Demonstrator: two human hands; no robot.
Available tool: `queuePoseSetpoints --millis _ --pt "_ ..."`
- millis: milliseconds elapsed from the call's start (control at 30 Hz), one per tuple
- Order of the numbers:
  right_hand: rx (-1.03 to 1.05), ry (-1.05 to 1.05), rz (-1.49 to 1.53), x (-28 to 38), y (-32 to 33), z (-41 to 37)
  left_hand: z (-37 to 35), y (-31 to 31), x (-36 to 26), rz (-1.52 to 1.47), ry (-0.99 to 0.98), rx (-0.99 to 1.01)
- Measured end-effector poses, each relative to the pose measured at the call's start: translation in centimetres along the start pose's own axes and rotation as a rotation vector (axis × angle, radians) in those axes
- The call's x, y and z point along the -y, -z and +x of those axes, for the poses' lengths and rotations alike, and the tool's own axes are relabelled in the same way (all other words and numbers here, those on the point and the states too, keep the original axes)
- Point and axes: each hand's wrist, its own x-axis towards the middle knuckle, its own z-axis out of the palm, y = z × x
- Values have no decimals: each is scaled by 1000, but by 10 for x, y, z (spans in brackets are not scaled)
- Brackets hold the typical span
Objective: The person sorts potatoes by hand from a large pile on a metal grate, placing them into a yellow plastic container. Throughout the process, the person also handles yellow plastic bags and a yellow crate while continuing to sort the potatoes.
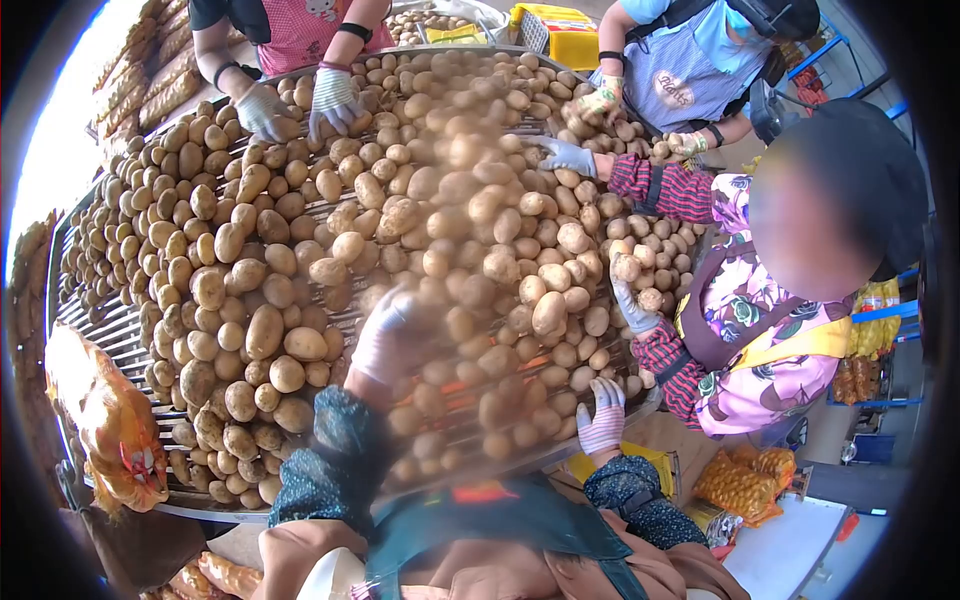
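Potatoes [265, 331] of mixed sizes cover a slatted metal sorting table [340, 318]. My left hand [388, 335], in a white glove, reaches over the middle of them; haze and blur smear its fingers, so I cannot tell whether it grips a potato. At the near right rim is my right hand [602, 418], in a striped white glove. Its fingers stretch out apart beside the potatoes along that edge, with nothing seen in the palm.
Opposite, a person's gloved hands [335, 103] rest among potatoes. Two co-workers stand on the right; the nearer one's gloved hand [633, 308] touches potatoes. An orange mesh sack [108, 425] leans at the left edge. Filled net bags [738, 487] lie at lower right, near a yellow crate [556, 40] farther back.
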Motion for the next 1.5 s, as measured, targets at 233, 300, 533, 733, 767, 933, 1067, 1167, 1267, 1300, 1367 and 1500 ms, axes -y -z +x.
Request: queuePoseSetpoints --millis 233,300,533,733,767,933,1067,1167,1267,1300,1367,1500 --pt "-124 59 211 71 17 37 -58 -9 16 -118 184 -167" --pt "-62 337 369 125 24 91 -67 13 28 -62 144 -221" --pt "263 671 -64 268 -54 265 -84 34 20 -8 73 -111" --pt "224 780 -295 269 -121 355 -79 68 32 -155 63 -229" --pt "175 763 -239 264 -118 363 -79 67 29 -199 77 -212" --pt "106 695 -374 197 -99 406 -66 82 36 -319 100 -144" --pt "-14 527 -445 131 -106 448 -61 104 51 -389 107 -151" --pt "-47 501 -375 136 -108 456 -59 108 55 36 15 -262" --pt "228 515 -131 177 -122 463 -55 106 54 71 28 -313" --pt "390 474 71 190 -133 461 -54 106 53 -32 59 -320" --pt "416 317 -45 220 -150 448 -52 108 49 -477 161 -313" --pt "622 244 -189 245 -139 452 -60 98 39 -397 156 -270"
